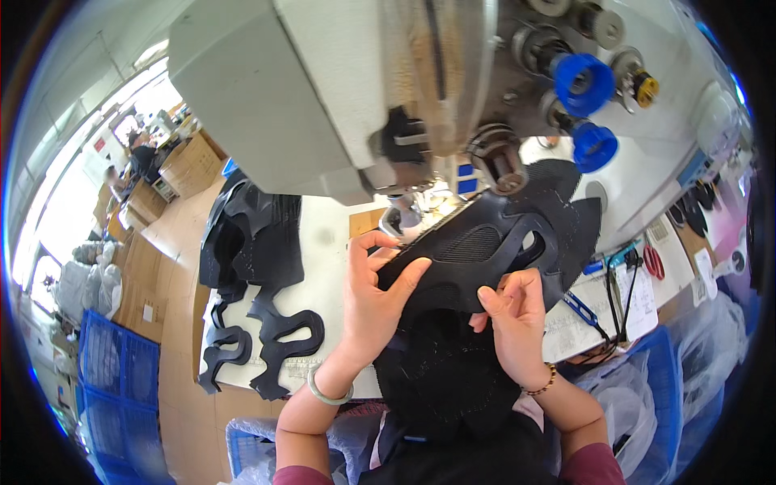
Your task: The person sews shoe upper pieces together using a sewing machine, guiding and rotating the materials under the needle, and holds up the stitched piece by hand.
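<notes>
Two bare hands pinch a bendy black piece with an oval mesh patch (449, 279) by a big grey-white sewing machine (259, 105).

The left hand (376, 303) comes up from below, its thumb and fingers gripping the piece's left edge; the right hand (517, 319) bends inward, pinching its lower edge between thumb and fingers. The piece is tilted, just below the machine's head. On the white tabletop (330, 238), a pile of black cut pieces (279, 242) and wavy black pieces with loops (293, 333) lie to the left. Scissors with red handles (653, 263) lie far right. Blue plastic crates (121, 356) stand on the tan floor (190, 299). White tabletop shows between the left hand and the pile; the machine sits close above the left fingers.
</notes>
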Motion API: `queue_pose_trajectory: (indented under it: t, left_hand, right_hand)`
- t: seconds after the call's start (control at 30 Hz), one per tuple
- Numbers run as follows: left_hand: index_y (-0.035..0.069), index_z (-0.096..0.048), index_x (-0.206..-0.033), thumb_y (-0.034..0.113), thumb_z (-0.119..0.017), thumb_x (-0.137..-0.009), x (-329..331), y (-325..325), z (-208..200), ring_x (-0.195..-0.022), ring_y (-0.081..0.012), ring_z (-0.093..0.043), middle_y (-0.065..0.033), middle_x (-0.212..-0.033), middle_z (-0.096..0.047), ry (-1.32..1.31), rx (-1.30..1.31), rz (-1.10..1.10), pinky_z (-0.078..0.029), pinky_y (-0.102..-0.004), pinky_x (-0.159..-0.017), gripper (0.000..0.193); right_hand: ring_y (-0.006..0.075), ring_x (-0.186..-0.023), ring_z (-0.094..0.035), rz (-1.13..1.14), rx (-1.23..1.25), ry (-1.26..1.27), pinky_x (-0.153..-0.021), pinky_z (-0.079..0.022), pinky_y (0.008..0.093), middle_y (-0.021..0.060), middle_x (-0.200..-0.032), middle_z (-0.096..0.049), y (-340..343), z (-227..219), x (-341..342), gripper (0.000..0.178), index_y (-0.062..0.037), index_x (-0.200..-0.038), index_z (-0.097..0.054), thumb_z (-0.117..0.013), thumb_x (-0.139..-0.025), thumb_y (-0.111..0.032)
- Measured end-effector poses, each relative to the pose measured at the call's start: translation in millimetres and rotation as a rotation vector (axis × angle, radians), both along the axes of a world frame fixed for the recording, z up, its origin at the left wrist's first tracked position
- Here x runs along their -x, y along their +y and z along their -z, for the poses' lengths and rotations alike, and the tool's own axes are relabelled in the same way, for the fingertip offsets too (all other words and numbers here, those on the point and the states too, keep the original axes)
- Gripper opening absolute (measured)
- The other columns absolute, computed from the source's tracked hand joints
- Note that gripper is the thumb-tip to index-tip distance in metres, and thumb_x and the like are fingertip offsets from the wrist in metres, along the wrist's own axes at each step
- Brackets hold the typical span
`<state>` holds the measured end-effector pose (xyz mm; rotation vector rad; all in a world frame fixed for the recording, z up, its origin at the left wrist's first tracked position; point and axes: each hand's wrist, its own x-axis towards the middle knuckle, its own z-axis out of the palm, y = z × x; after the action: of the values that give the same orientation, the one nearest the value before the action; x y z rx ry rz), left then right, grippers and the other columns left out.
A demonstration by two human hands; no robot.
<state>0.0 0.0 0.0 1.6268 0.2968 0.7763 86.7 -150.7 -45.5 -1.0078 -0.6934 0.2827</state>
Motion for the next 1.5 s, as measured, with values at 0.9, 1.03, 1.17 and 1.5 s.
queue_pose_trajectory:
  t: [0.9,1.03,1.17,1.5]
  left_hand:
    - [0.002,-0.066,-0.084,0.005,-0.07,-0.075,-13.9,0.6,-30.2,-0.077,-0.0236,-0.063,-0.0111,-0.093,-0.064,-0.048,-0.819,-0.4,-0.049,-0.0303,-0.07,0.011]
    - [0.002,-0.066,-0.085,0.003,-0.072,-0.072,-14.0,-2.4,-26.9,-0.077,-0.0243,-0.061,-0.01,-0.093,-0.063,-0.06,-0.9,-0.414,-0.049,-0.0324,-0.067,0.014]
    - [0.001,-0.065,-0.084,0.002,-0.072,-0.072,-14.5,-2.9,-25.5,-0.076,-0.0249,-0.06,-0.0106,-0.092,-0.063,-0.055,-0.941,-0.435,-0.049,-0.0328,-0.066,0.015]
    - [0.002,-0.063,-0.089,0.003,-0.073,-0.071,-21.0,0.7,-12.8,-0.068,-0.0211,-0.057,-0.0133,-0.095,-0.055,-0.123,-1.047,-0.462,-0.047,-0.0299,-0.055,0.02]
  right_hand:
    - [0.0063,-0.045,-0.046,-0.489,0.078,0.342,-0.035,-0.033,0.0199,0.0007,-0.067,-0.05,21.2,-56.6,-52.1,0.012,-0.0079,-0.087,-0.044,-0.054,-0.083,-0.002]
    - [0.003,-0.048,-0.046,-0.487,0.085,0.277,-0.035,-0.035,0.0177,-0.0009,-0.074,-0.048,20.3,-46.5,-56.7,0.016,-0.0087,-0.086,-0.045,-0.057,-0.08,0.0]
    - [0.0009,-0.052,-0.046,-0.455,0.152,0.261,-0.036,-0.038,0.0159,-0.0018,-0.078,-0.047,20.9,-47.0,-60.4,0.017,-0.009,-0.085,-0.046,-0.059,-0.079,-0.001]
    - [-0.001,-0.053,-0.046,-0.431,0.222,0.217,-0.039,-0.041,0.0128,-0.0041,-0.083,-0.043,26.0,-45.6,-72.9,0.023,-0.0119,-0.088,-0.041,-0.061,-0.08,-0.005]
